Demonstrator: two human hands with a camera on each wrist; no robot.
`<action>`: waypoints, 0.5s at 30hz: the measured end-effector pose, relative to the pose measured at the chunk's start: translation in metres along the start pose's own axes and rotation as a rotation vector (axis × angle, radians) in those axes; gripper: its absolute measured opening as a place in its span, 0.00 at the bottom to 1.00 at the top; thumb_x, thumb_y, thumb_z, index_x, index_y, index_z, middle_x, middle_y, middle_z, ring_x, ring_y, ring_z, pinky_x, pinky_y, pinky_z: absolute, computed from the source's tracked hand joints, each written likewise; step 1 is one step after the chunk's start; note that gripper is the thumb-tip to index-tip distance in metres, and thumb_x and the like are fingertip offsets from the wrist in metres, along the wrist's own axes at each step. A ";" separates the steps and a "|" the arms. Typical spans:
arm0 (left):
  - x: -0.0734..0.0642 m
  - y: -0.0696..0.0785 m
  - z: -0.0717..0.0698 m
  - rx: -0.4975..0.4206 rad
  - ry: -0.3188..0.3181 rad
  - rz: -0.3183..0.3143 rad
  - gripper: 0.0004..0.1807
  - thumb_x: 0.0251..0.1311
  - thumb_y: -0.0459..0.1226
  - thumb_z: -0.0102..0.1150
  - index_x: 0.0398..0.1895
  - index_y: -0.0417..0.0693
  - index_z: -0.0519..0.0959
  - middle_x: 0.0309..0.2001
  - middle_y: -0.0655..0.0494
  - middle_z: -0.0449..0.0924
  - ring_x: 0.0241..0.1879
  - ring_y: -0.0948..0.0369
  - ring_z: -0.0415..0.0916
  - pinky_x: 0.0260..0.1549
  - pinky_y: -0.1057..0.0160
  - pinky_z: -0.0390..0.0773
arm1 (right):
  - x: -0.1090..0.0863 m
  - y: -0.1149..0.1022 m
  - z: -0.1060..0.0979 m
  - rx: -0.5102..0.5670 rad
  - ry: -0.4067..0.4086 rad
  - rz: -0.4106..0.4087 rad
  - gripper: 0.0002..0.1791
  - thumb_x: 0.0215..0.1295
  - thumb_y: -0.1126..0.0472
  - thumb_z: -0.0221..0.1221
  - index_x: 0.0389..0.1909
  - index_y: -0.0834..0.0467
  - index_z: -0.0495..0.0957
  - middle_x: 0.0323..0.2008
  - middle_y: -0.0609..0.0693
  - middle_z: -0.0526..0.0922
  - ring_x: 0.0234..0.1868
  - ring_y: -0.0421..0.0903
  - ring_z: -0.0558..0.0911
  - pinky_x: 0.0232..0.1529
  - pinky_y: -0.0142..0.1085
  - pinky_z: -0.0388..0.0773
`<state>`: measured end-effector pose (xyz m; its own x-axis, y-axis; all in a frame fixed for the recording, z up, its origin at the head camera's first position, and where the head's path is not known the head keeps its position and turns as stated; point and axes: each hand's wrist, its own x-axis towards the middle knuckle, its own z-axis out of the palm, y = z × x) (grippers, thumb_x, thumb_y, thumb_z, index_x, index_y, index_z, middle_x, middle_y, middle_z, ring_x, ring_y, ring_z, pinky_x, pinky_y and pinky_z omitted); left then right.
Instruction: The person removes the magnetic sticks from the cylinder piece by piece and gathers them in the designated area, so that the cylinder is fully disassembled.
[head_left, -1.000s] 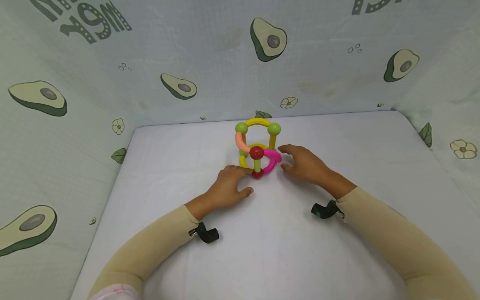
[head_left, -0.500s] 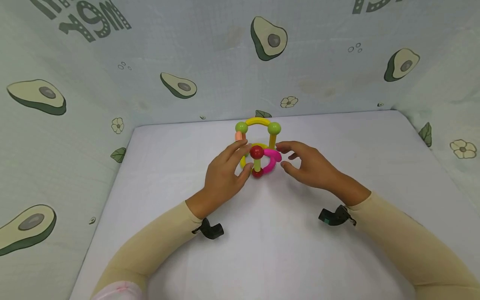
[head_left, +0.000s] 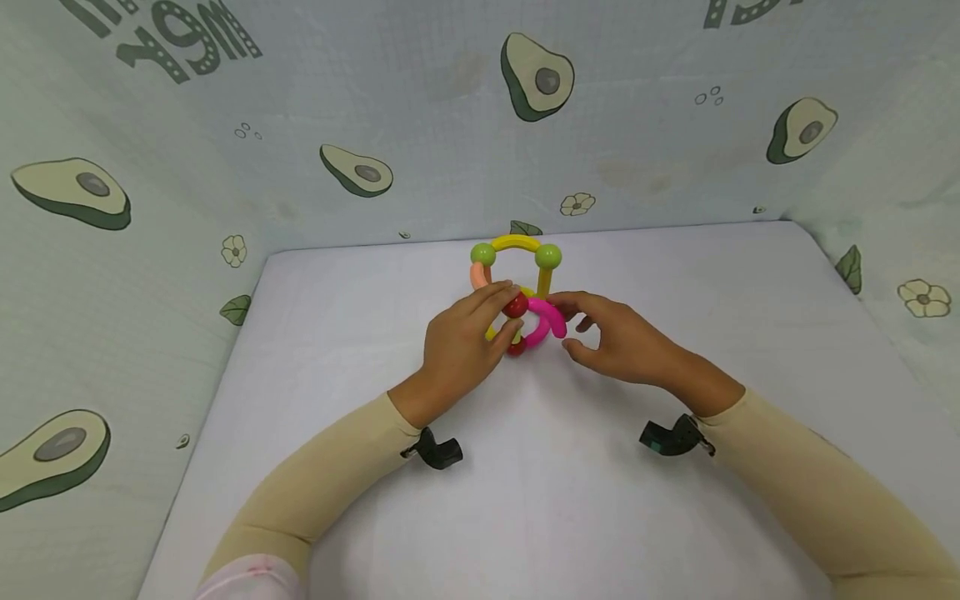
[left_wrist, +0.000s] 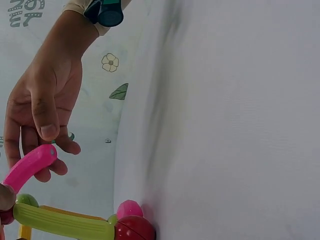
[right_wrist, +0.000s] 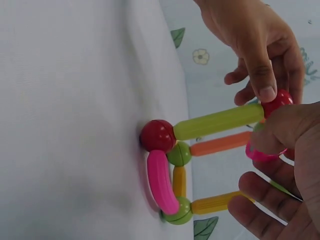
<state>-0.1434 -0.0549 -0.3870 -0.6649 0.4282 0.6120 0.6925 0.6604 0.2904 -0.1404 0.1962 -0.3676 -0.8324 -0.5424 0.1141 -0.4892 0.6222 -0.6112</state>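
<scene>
A frame of coloured magnetic sticks and balls stands on the white table. Its upper front red ball (head_left: 515, 305) is pinched between the thumb and fingers of my left hand (head_left: 463, 337). A light green stick (right_wrist: 220, 121) runs from that ball down to a lower red ball (right_wrist: 158, 135). From the upper red ball a pink curved stick (head_left: 553, 317) reaches toward my right hand (head_left: 618, 340), whose fingers curl behind it, the thumb close to its free end (left_wrist: 51, 151). My right thumb hides part of this stick in the right wrist view. A salmon curved stick (head_left: 477, 275) is partly covered by my left hand.
Two green balls (head_left: 548, 256), joined by a yellow curved stick (head_left: 516, 242), form the frame's upper back. Another pink curved stick (right_wrist: 161, 181) lies low at the frame's base. A cloth wall with printed avocados (head_left: 537, 77) rises behind the table (head_left: 360, 333).
My left hand has risen from the lower red ball to the upper one and grips it. The upper pink stick has swung its free end toward me, while my right fingers have come round it.
</scene>
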 end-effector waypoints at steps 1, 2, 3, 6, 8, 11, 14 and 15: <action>0.000 0.000 0.000 0.002 0.003 0.001 0.26 0.64 0.43 0.72 0.63 0.45 0.79 0.60 0.53 0.81 0.57 0.59 0.81 0.47 0.63 0.83 | -0.002 0.000 0.000 0.004 -0.005 -0.001 0.38 0.62 0.66 0.70 0.72 0.59 0.67 0.59 0.53 0.79 0.53 0.56 0.81 0.48 0.52 0.84; 0.000 0.000 0.001 0.003 0.006 0.002 0.26 0.63 0.43 0.72 0.62 0.45 0.80 0.60 0.53 0.82 0.56 0.59 0.82 0.46 0.63 0.83 | -0.003 0.000 0.000 0.006 -0.009 -0.004 0.39 0.61 0.66 0.71 0.72 0.58 0.67 0.59 0.52 0.79 0.52 0.56 0.81 0.47 0.51 0.84; 0.000 0.000 0.001 0.001 0.012 0.003 0.26 0.63 0.43 0.72 0.62 0.45 0.80 0.59 0.53 0.82 0.56 0.59 0.82 0.46 0.63 0.83 | -0.004 0.000 0.000 0.011 -0.011 -0.007 0.39 0.60 0.66 0.71 0.72 0.58 0.67 0.59 0.52 0.79 0.51 0.56 0.82 0.47 0.51 0.84; 0.001 0.000 0.002 -0.001 0.028 0.008 0.26 0.61 0.42 0.74 0.61 0.44 0.80 0.58 0.53 0.83 0.56 0.59 0.82 0.46 0.63 0.83 | -0.007 -0.001 0.000 0.013 -0.004 -0.012 0.40 0.59 0.64 0.73 0.72 0.58 0.68 0.58 0.52 0.80 0.49 0.57 0.82 0.43 0.51 0.85; 0.001 0.001 0.003 -0.001 0.037 0.011 0.25 0.61 0.42 0.74 0.60 0.44 0.80 0.58 0.53 0.83 0.55 0.59 0.82 0.46 0.64 0.83 | -0.007 -0.001 -0.001 0.012 -0.001 -0.015 0.40 0.59 0.63 0.74 0.72 0.57 0.68 0.58 0.52 0.80 0.49 0.56 0.82 0.42 0.51 0.85; 0.002 0.001 0.004 0.000 0.044 0.016 0.25 0.61 0.42 0.73 0.60 0.44 0.80 0.56 0.53 0.84 0.54 0.59 0.82 0.47 0.64 0.83 | -0.007 -0.001 -0.001 0.014 0.004 -0.016 0.41 0.58 0.60 0.76 0.71 0.55 0.70 0.58 0.50 0.80 0.48 0.54 0.82 0.40 0.50 0.85; 0.003 0.002 0.004 -0.002 0.047 0.017 0.25 0.61 0.42 0.74 0.59 0.43 0.80 0.56 0.53 0.84 0.53 0.59 0.83 0.47 0.64 0.83 | -0.006 -0.001 0.000 0.030 0.005 -0.031 0.42 0.55 0.57 0.78 0.71 0.54 0.71 0.57 0.49 0.80 0.50 0.53 0.81 0.40 0.50 0.85; 0.004 0.001 0.004 -0.003 0.047 0.016 0.25 0.61 0.42 0.74 0.59 0.43 0.80 0.56 0.53 0.84 0.53 0.59 0.83 0.47 0.64 0.83 | -0.006 -0.002 0.000 0.034 0.008 -0.040 0.42 0.54 0.57 0.78 0.71 0.54 0.72 0.56 0.49 0.81 0.49 0.52 0.81 0.39 0.50 0.85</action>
<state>-0.1460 -0.0498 -0.3877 -0.6399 0.4093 0.6504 0.7038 0.6520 0.2821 -0.1347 0.1984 -0.3671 -0.8143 -0.5620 0.1453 -0.5135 0.5806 -0.6319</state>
